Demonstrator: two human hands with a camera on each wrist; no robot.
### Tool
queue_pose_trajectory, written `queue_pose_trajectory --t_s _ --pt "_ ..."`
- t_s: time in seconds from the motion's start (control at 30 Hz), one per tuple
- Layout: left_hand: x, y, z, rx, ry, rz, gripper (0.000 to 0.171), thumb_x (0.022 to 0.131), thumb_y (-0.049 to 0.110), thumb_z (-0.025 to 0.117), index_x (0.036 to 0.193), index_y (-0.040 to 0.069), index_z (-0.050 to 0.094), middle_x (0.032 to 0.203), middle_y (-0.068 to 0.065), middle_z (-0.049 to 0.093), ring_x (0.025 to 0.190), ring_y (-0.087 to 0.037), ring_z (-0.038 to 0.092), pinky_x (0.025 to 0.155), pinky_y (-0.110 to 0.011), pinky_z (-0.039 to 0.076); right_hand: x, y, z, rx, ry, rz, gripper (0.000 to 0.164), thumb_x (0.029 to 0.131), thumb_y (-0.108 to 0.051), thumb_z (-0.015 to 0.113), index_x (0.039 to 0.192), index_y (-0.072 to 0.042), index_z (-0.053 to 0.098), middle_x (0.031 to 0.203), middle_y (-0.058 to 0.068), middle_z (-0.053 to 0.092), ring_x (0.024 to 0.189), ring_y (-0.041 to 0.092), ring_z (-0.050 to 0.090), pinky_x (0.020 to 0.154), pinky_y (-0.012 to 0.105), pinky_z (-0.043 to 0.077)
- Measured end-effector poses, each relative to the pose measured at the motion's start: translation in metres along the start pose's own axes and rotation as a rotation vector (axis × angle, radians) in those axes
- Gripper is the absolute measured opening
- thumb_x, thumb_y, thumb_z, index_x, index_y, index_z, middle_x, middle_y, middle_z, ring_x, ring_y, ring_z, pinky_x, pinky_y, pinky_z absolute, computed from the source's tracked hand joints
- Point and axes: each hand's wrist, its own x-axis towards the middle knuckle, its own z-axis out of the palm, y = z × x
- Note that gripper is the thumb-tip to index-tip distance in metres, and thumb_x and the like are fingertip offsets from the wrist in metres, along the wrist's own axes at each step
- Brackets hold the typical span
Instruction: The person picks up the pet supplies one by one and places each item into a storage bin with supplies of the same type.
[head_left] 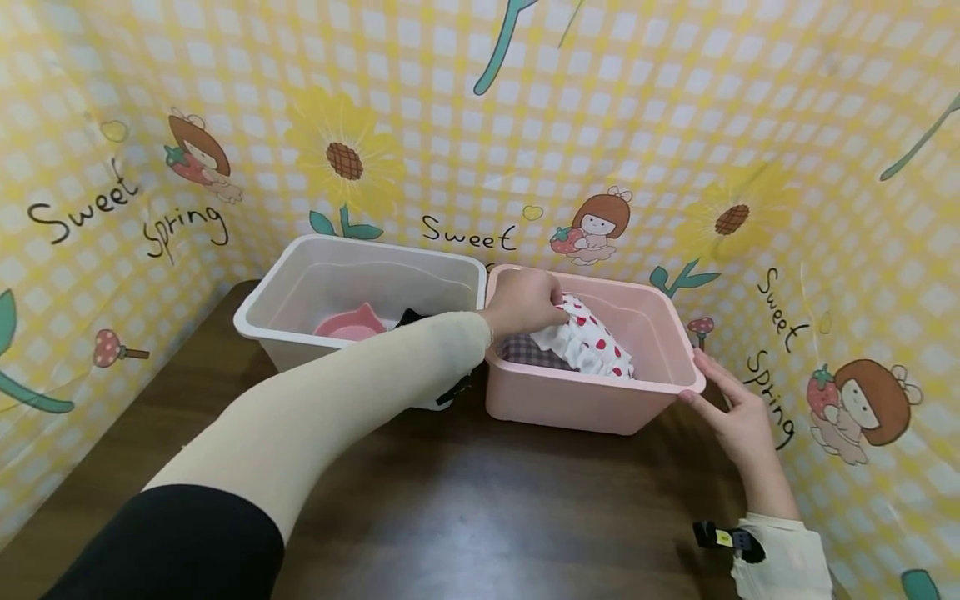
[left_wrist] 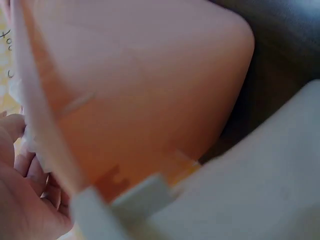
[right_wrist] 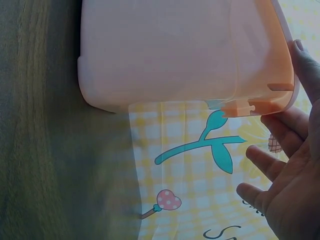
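Note:
My left hand (head_left: 525,302) reaches over the near left rim of the pink bin (head_left: 577,404) and pinches a white cloth with red hearts or dots (head_left: 596,346) and a ruffled edge. Beneath that cloth lies a dark checked cloth (head_left: 532,352). In the left wrist view, curled fingers of the left hand (left_wrist: 30,195) show past the bin's rim, close to a bit of white fabric. At the bin's right corner my right hand (head_left: 738,417) holds the rim, thumb at the front and fingers along the side. The right wrist view shows its other fingers spread off the bin.
Left of the pink bin stands a white bin (head_left: 292,335) with a pink item (head_left: 351,322) and something black (head_left: 410,317) inside, partly hidden by my left arm. Both bins stand on a dark wooden table (head_left: 450,517), against a yellow checked backdrop (head_left: 450,125).

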Motion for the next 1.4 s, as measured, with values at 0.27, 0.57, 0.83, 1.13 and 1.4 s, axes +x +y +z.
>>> queue_pose_trajectory --t_s 0.27,0.57,0.83,1.13,1.4 --pt "-0.002 -0.008 0.014 -0.093 0.012 0.027 0.027 0.087 0.033 0.08 0.072 0.015 0.066 0.064 0.005 0.057 0.066 -0.012 0.05 0.065 -0.025 0.04 0.0 -0.003 0.001 -0.011 -0.017 0.022 0.06 0.09 -0.021 0.081 0.145 -0.024 0.059 0.153 -0.002 0.052 0.134 -0.015 0.04 0.108 0.008 0.028" --pt "-0.009 -0.005 0.01 -0.079 -0.065 0.022 0.02 0.086 0.035 0.082 0.083 0.019 0.071 0.082 0.008 0.069 0.08 -0.014 0.06 0.078 -0.029 0.048 -0.001 -0.005 0.0 -0.008 -0.004 0.012 0.059 0.091 -0.02 0.08 0.146 -0.023 0.058 0.154 -0.003 0.052 0.135 -0.014 0.04 0.111 0.011 0.028" --pt "-0.014 -0.01 0.014 -0.016 -0.071 0.011 0.021 0.086 0.04 0.081 0.085 0.021 0.071 0.085 0.012 0.069 0.086 -0.011 0.059 0.088 -0.032 0.043 -0.005 -0.004 0.003 -0.004 -0.01 0.023 0.06 0.092 -0.022 0.079 0.148 -0.024 0.056 0.155 -0.007 0.049 0.134 -0.017 0.038 0.117 0.018 0.027" --pt "-0.02 -0.015 0.014 0.019 -0.093 0.022 0.028 0.087 0.042 0.081 0.078 0.017 0.072 0.072 0.007 0.066 0.078 -0.014 0.056 0.08 -0.033 0.042 -0.007 -0.002 0.005 0.012 0.004 0.013 0.059 0.092 -0.018 0.079 0.147 -0.021 0.057 0.154 -0.007 0.051 0.134 -0.016 0.04 0.107 0.006 0.028" --pt "-0.023 -0.017 0.007 -0.034 -0.098 0.009 0.028 0.088 0.038 0.081 0.102 0.014 0.076 0.095 0.007 0.073 0.092 -0.012 0.06 0.096 -0.035 0.047 -0.006 -0.001 0.006 0.039 0.018 0.008 0.058 0.093 -0.014 0.077 0.147 -0.019 0.058 0.154 -0.006 0.052 0.135 -0.013 0.041 0.106 0.006 0.029"
